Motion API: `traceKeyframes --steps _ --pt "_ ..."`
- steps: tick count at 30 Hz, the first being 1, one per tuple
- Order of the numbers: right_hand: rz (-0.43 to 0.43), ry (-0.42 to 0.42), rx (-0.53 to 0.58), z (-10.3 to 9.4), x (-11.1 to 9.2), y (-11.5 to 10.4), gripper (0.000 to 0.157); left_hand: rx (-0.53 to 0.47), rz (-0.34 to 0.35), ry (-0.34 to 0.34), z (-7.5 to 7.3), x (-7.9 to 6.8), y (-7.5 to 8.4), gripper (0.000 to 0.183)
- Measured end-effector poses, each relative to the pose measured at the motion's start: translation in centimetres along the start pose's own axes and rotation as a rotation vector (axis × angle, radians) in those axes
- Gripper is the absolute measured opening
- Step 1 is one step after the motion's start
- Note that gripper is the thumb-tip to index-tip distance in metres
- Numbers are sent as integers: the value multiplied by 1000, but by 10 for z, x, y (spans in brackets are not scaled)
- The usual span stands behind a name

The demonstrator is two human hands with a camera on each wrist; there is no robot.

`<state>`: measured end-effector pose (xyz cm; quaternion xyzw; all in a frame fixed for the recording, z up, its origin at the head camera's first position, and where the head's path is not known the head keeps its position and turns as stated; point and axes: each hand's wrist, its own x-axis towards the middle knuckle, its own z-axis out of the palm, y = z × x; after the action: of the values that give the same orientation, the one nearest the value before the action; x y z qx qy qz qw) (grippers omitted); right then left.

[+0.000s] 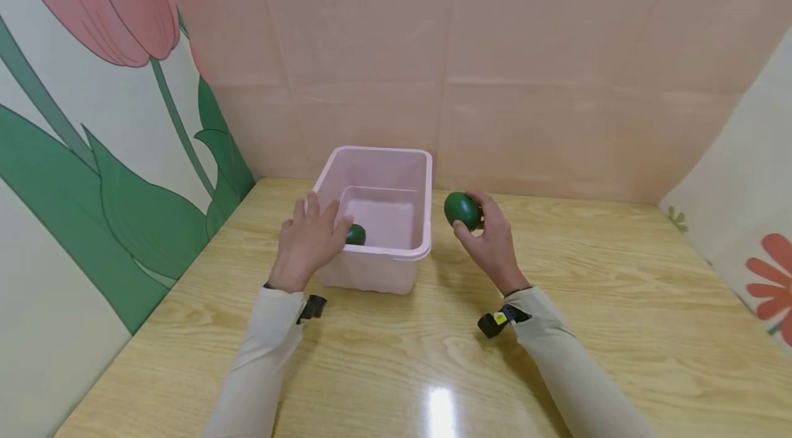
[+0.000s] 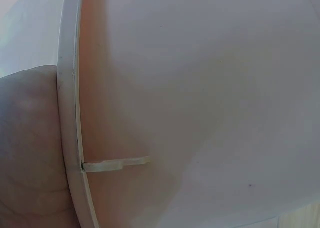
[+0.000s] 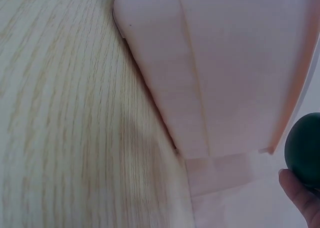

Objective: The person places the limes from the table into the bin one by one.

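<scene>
A pink plastic bin (image 1: 374, 269) stands on the table in the head view. My left hand (image 1: 309, 242) lies over its near left corner, fingers spread, and in the left wrist view the palm (image 2: 30, 148) is against the rim (image 2: 71, 108). Inside the bin, by that hand, is a dark green, smooth, oval avocado (image 1: 357, 235), partly hidden. Right of the bin, my right hand (image 1: 497, 242) grips a second avocado (image 1: 460, 210) between thumb and fingers, above the table. The right wrist view catches this avocado (image 3: 305, 150) at its edge, beside the bin's outer wall (image 3: 240, 73).
The wood-grain table (image 1: 588, 273) extends on both sides of the bin. A peach-coloured sheet (image 1: 526, 67) hangs behind it. Flower-printed panels (image 1: 148, 204) rise at the left and right. Each wrist wears a small black camera (image 1: 491, 325).
</scene>
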<state>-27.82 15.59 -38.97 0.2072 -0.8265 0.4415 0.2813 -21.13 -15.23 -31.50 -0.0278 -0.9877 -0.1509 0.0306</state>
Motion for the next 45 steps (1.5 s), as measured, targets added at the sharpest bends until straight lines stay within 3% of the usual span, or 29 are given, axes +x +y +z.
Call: traceKeyframes --steps 45 --pt "-42 25 8 -1 1 -9 54 9 -3 1 -1 1 0 64"
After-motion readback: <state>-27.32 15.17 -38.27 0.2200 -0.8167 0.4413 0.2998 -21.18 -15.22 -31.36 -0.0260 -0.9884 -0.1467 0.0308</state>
